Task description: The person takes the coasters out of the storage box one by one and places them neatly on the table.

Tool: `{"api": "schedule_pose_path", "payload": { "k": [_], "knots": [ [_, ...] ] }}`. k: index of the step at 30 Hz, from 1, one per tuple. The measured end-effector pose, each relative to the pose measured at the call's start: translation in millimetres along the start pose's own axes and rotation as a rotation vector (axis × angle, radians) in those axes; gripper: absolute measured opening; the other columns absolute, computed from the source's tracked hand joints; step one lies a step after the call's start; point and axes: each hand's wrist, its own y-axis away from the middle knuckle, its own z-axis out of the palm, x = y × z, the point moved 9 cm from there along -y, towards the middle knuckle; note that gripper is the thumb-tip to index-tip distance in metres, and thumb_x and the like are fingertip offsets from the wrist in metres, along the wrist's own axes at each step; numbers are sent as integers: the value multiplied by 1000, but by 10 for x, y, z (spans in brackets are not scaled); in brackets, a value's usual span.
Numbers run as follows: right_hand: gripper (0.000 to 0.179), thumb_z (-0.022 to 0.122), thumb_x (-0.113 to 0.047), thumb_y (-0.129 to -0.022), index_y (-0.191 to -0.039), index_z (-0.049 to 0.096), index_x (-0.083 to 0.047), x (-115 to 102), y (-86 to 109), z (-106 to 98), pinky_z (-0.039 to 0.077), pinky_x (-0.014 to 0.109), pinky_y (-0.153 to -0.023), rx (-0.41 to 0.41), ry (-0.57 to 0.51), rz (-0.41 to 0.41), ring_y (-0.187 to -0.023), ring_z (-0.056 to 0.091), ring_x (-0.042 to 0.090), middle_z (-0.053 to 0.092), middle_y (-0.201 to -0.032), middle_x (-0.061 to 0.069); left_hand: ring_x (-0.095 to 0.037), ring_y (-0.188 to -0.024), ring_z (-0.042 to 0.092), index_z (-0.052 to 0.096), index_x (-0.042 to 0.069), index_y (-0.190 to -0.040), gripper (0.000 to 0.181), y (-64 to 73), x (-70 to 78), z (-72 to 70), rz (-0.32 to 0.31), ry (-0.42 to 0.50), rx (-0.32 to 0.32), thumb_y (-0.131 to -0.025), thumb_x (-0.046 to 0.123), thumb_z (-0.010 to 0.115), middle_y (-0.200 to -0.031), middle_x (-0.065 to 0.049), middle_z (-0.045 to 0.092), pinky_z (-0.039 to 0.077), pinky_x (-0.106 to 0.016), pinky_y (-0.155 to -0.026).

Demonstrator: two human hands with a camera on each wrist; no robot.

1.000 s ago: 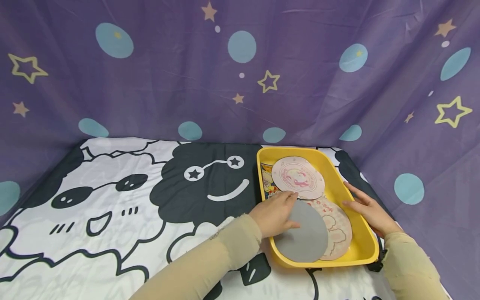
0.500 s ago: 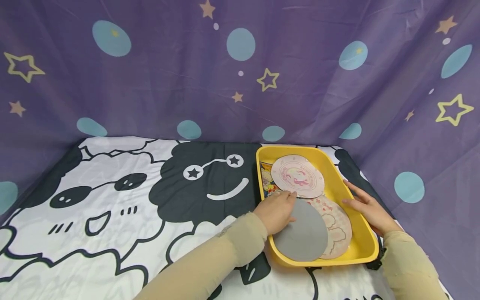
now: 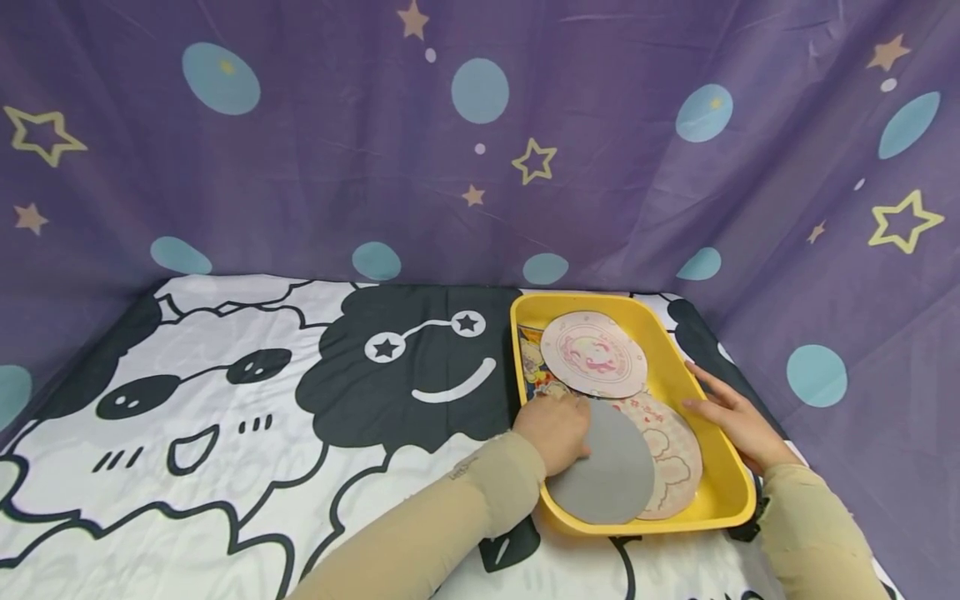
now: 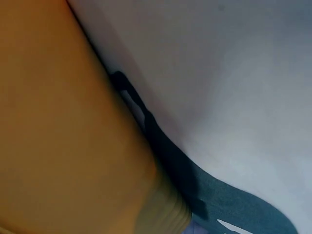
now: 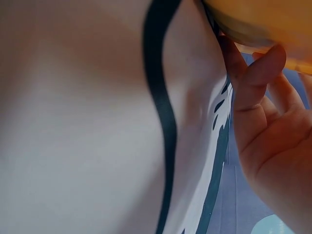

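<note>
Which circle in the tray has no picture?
The plain gray disc. The pink disc behind it and the pink disc partly under it both show drawings.

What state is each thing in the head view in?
Yellow tray: upright
Gray disc: plain face up
Animal-outline disc: print up, partly under the gray disc
Pink-figure disc: print up
Colorful printed item: partly covered
Left hand: fingers inside the tray; grip unclear
Right hand: holds the tray's right rim
Sheep-print cloth: spread under the tray
Purple curtain: hanging, creased
</note>
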Motion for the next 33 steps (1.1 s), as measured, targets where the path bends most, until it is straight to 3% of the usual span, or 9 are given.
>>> {"api": "schedule_pose_path", "payload": {
  "k": [6, 10, 19, 27, 33],
  "knots": [
    [73, 57, -33, -101, -160, 13, -31, 23, -5, 0, 60, 32, -86, 11, 2, 6, -99, 69, 7, 63, -111, -21, -18, -118, 60, 53, 17, -143, 69, 4, -6, 85, -33, -73, -75, -90, 60, 62, -133, -4, 63, 54, -31, -91],
    [74, 57, -34, -101, -160, 13, -31, 34, -6, -8, 60, 32, -86, 17, 6, 12, -99, 69, 8, 63, -112, -19, -17, -118, 58, 53, 19, -143, 70, 6, -9, 100, -41, -92, -82, -89, 62, 61, -129, -3, 65, 54, -28, -87],
    [72, 56, -31, -102, -160, 13, -32, 35, -7, 4, 61, 31, -85, -4, -45, 3, -99, 69, 7, 65, -112, -21, -13, -103, 61, 62, 17, -131, 60, -7, -13, 19, -7, -41, 19, -88, 59, 65, -114, 1, 64, 56, -26, -77],
    [72, 56, -31, -102, -160, 14, -32, 33, -2, 3, 60, 30, -84, 8, -50, 8, -99, 69, 6, 65, -110, -24, -12, -109, 60, 54, 16, -142, 64, 10, -17, -36, 4, -3, 62, -91, 52, 66, -123, 0, 62, 57, -25, -81],
    [71, 55, -31, -102, -160, 14, -33, 37, -9, 4, 60, 29, -84, 6, -55, 10, -99, 69, 5, 65, -110, -26, -12, -104, 61, 51, 11, -144, 61, 8, -25, -50, 10, 1, 72, -94, 43, 65, -120, -2, 61, 57, -25, -78]
  ]
}}
